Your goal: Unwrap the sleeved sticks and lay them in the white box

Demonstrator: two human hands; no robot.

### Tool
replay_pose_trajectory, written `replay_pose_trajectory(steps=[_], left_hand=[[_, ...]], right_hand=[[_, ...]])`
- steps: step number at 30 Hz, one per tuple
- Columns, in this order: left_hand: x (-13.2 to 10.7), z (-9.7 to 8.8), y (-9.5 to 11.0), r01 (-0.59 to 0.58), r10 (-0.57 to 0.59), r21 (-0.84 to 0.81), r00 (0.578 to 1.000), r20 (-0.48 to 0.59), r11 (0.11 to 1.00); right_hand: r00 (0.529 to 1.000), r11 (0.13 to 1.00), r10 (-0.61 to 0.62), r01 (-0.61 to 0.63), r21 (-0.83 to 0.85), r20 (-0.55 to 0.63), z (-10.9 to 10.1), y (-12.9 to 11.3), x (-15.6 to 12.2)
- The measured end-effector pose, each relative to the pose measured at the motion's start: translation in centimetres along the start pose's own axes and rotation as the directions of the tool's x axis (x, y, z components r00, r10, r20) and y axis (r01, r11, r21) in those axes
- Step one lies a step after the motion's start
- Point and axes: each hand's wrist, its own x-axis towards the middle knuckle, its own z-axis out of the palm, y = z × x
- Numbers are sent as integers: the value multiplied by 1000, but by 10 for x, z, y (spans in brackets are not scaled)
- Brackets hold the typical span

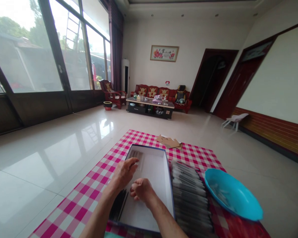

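left hand [124, 172] and right hand [142, 189] over shallow box [160, 180]

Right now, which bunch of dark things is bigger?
The big dark bunch between the box and the blue bowl, on the checkered cloth. It spreads much wider; the small dark bunch lies inside the box, at its near left.

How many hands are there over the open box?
2. The left hand is over the left side of the box; the right hand is nearer the camera, toward the middle.
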Motion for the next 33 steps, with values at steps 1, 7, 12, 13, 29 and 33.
replay_pose_trajectory(steps=[1,7,12,13,29,33], left_hand=[[0,2,1,-24,24,9,1000,7,1000],[-6,11,20,-204,200,42,977,77,978],[-18,23,46,-359,356,4,927,120,933],[-21,26,51,-389,384,16,916,114,921],[-21,42,67,184,-243,-731,970,25,657],[-25,43,68,158,-129,-663,987,93,732]], right_hand=[[999,999,-33,33,4,-17,-5,-4,-5],[950,949,-283,297,102,-131,-46,-35,-46],[915,914,-319,366,177,-247,-65,-29,-67],[910,910,-310,368,191,-276,-68,-25,-68],[953,875,-259,300,380,-156,-50,-1,-80],[938,927,-326,341,153,-117,-58,0,-82]])
